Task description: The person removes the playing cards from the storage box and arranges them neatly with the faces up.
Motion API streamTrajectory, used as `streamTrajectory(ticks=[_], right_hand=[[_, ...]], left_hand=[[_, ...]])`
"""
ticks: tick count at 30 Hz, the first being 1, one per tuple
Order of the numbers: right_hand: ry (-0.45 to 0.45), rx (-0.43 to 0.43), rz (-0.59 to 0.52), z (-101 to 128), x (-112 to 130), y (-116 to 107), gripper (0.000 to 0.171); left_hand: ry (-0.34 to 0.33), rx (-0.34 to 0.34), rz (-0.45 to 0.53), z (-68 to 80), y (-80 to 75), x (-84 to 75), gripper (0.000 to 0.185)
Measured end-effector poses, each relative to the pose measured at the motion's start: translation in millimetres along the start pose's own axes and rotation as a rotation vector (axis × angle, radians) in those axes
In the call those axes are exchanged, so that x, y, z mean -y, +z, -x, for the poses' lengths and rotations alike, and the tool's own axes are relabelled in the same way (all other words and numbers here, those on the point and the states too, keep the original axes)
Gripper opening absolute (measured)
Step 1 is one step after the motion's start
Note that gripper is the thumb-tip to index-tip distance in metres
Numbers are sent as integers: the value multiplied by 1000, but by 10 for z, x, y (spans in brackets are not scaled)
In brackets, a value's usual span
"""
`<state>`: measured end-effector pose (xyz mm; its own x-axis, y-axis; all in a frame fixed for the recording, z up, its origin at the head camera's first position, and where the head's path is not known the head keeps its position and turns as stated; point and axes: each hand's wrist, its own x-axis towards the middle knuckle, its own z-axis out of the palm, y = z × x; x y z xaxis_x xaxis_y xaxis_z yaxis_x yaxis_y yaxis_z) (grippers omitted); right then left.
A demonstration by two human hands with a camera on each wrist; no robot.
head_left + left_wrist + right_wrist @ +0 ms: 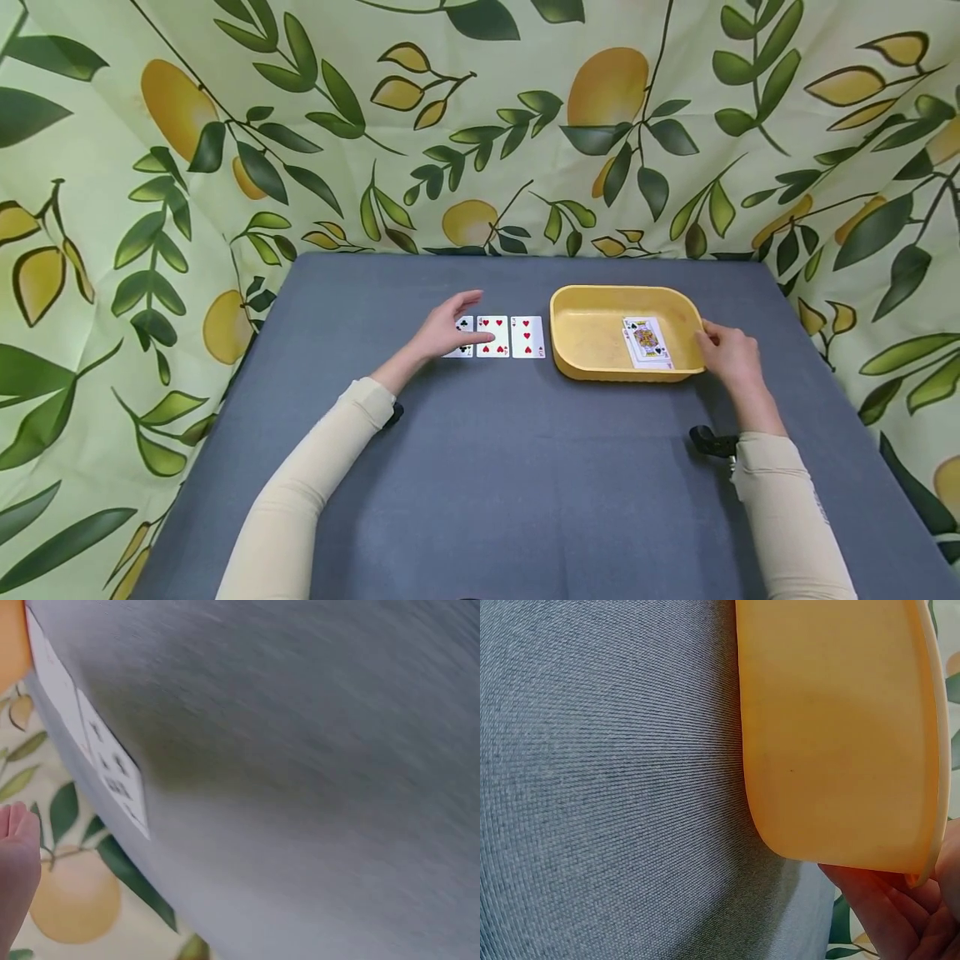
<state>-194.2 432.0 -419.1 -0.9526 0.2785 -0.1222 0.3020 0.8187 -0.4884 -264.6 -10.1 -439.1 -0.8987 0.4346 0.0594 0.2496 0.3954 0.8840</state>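
Here, the right hand (pixel 731 357) grips the right end of the yellow tray (pixel 588 333), beside three playing cards (pixel 527 337); the left hand (pixel 446 327), thumb and fingers parted, hovers over them. Only the head view shows the face card (pixel 647 341) inside.

This looks like a small curtained-off tabletop recording booth, though whether it stands in a home or a studio cannot be told. Fruit-and-leaf printed fabric (pixel 525 67) hangs across the top and down both sides of the frame, walling in a blue-grey cloth-covered table (pixel 517 475), and a black wrist-worn camera (pixel 705 440) shows at lower right.
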Motion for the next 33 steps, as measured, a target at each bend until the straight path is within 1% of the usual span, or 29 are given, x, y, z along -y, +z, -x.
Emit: streamTrajectory(ticks=[3, 7, 14, 20, 24, 29, 31, 33], right_hand=[[-4, -12, 1, 12, -31, -2, 53], [-1, -21, -4, 24, -59, -13, 52], [6, -15, -21, 43, -80, -46, 53], [8, -20, -25, 31, -80, -51, 52], [8, -26, -30, 18, -65, -44, 51], [-1, -37, -38, 15, -38, -12, 50], [-7, -44, -39, 14, -28, 6, 49], [-19, -53, -37, 13, -19, 24, 48]], left_hand=[[13, -1, 25, -47, 103, -100, 80], [35, 8, 35, -119, 225, -203, 79], [76, 61, 38, -245, 465, -441, 79], [136, 112, 45, -380, 755, -623, 80], [172, 123, 51, -465, 954, -730, 76], [189, 146, 78, -576, 1186, -840, 76], [192, 165, 77, -619, 1269, -870, 76], [187, 182, 55, -657, 1344, -894, 78]])
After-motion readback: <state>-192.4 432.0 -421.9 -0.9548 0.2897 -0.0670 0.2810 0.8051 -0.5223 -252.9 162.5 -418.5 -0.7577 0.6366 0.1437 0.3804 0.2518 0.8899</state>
